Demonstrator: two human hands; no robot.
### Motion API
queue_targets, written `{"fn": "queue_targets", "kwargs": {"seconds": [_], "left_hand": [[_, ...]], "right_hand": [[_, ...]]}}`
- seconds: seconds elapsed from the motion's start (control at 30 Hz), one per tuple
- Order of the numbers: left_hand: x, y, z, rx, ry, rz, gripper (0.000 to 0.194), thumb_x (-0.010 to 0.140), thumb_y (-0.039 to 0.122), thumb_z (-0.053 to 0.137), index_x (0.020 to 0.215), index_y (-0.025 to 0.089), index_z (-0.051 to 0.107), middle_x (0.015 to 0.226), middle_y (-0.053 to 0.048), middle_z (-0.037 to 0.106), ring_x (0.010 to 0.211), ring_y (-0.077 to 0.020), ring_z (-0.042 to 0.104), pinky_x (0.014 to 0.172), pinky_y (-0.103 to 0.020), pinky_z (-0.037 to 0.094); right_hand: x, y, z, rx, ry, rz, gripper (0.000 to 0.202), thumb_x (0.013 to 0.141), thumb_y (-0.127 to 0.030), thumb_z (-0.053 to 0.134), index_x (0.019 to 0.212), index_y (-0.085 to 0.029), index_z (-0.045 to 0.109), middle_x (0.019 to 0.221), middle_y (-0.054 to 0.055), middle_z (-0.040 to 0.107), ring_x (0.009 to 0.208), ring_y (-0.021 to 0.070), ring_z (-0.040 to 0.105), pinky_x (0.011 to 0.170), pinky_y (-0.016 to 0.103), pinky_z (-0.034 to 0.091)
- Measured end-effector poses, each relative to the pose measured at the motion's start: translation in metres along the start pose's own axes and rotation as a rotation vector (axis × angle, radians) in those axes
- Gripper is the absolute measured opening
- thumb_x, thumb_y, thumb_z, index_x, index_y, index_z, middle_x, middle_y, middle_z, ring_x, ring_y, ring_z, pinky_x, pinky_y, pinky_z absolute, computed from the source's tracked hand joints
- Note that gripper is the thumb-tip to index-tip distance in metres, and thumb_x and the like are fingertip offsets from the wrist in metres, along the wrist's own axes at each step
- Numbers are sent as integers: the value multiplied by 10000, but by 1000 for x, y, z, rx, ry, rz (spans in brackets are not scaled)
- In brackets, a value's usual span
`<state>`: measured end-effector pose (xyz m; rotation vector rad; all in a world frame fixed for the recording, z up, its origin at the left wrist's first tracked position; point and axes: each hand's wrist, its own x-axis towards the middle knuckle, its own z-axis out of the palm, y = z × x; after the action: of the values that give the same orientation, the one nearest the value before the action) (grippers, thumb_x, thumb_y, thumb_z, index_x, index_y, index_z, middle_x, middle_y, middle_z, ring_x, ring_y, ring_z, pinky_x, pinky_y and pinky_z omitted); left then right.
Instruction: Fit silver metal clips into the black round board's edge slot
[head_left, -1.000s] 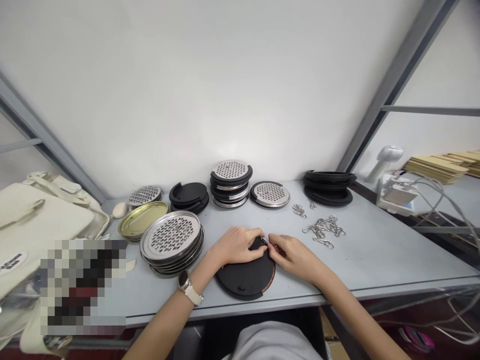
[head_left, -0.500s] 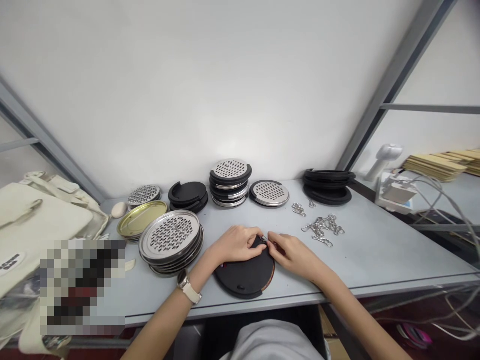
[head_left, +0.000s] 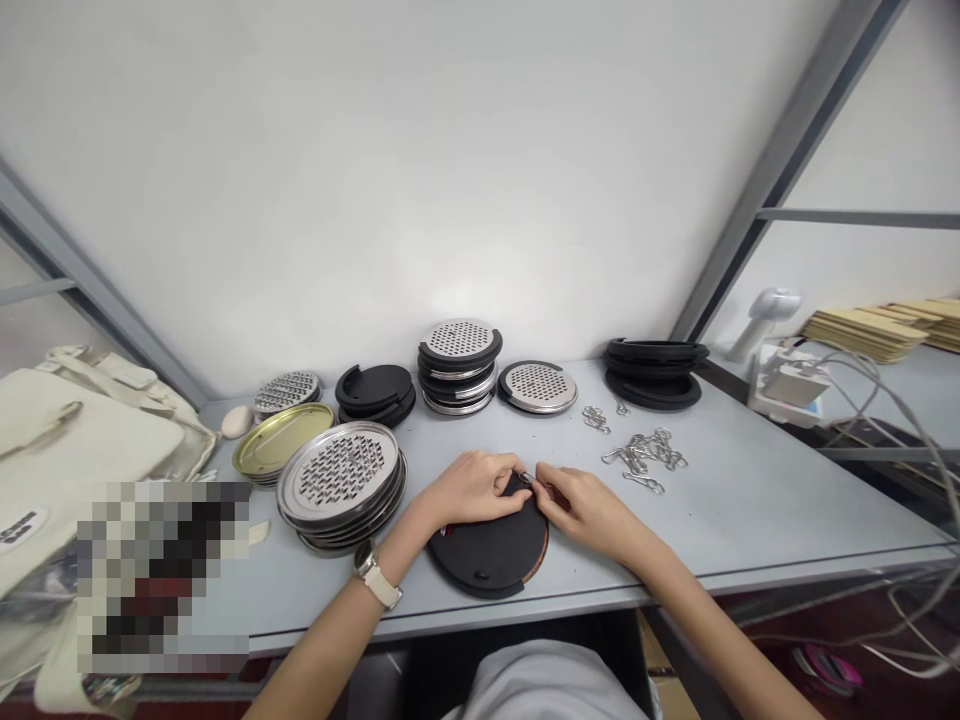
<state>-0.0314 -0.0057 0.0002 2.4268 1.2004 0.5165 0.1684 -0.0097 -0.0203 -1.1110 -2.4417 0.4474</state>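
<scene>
A round black disc (head_left: 491, 555) lies flat near the table's front edge, with a reddish-brown strip showing along its right rim. My left hand (head_left: 474, 487) rests over its upper left part, thumb and forefinger closed at the far rim. From the other side, my right hand (head_left: 581, 507) pinches a small silver wire clip (head_left: 528, 479) at that same rim. Fingers cover most of the clip, so how it sits on the disc is hidden. Similar wire clips (head_left: 645, 455) lie in a loose pile to the right.
Perforated metal grater discs (head_left: 341, 475) are stacked at left beside gold-coloured lids (head_left: 281, 440). Along the wall stand black holders (head_left: 375, 388), a mixed stack (head_left: 460, 342), a single grater (head_left: 538, 385) and more black rings (head_left: 656, 385). A cream bag (head_left: 90, 430) sits far left.
Both hands stay at the disc's far rim with almost no movement. The whole view has shifted very slightly.
</scene>
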Motion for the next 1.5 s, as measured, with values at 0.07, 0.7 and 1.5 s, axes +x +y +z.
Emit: {"fn": "queue_targets", "kwargs": {"seconds": [0.07,0.7,1.5], "left_hand": [[0,0,0,-3,5,7,163,806,337,561,905,208,570,564,86,476,517,-79,451,539,-202,319],[-2,3,-2,20,10,23,222,809,323,563,1013,237,539,552,88,437,504,-92,439,523,-207,304],[-2,3,-3,29,28,-3,187,805,369,568,934,235,559,567,82,469,514,-90,442,524,-218,282]], "right_hand": [[0,0,0,-1,2,5,190,906,-240,366,716,-225,364,576,-44,436,507,127,395,525,228,280],[0,0,-2,52,-14,24,134,936,-249,326,813,-229,375,611,-36,475,530,139,444,538,232,297],[0,1,-1,40,-30,7,131,918,-247,367,790,-229,386,588,-46,473,508,131,434,523,225,291]]}}
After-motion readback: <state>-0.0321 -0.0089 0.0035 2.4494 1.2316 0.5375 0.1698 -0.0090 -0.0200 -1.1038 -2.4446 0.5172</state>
